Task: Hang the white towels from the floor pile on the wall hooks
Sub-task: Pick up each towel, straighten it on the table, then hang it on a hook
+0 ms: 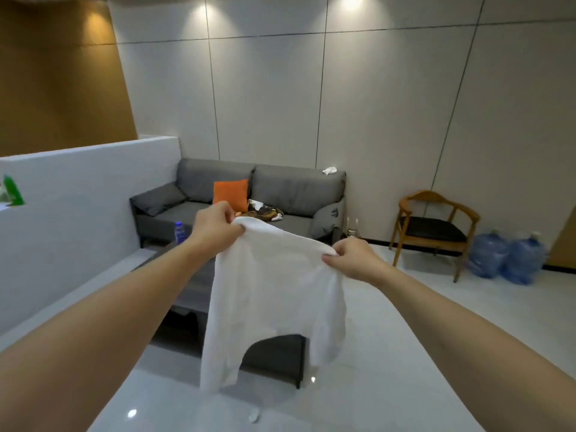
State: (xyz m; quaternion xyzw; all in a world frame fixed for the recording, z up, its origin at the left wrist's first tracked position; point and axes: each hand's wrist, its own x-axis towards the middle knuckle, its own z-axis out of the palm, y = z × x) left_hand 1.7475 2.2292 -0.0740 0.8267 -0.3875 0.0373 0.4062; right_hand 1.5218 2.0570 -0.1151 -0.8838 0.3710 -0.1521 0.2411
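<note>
Person is standing mid-room, both bare arms stretched forward. Left hand (215, 227) is pinching one top corner of a white towel (271, 304), fingers curled over the bunched edge; right hand (353, 260) is gripping the opposite top corner, thumb and fingers closed on the cloth. Towel is hanging in the air between the two hands, top edge pulled fairly taut and sloping down toward the right hand, lower part drooping in two uneven flaps well above the glossy pale floor (389, 385). Behind the towel, a low dark desk (274, 357) is standing on the floor, partly hidden by the cloth. Farther back, a grey sofa (293, 194) is sitting against the panelled wall (374, 104), carrying an orange cushion (230, 191), a grey cushion (157, 199) and a brown patterned bundle (265, 212) on its seat; a small white cloth (329, 170) is lying on the sofa's backrest at the right end. A small water bottle (179, 231) with a blue cap is showing near the left forearm. A wooden armchair (433, 226) is standing right of the sofa, with two large blue water jugs (506, 258) just beside it. A white partition (78, 194) is running along the left side.
</note>
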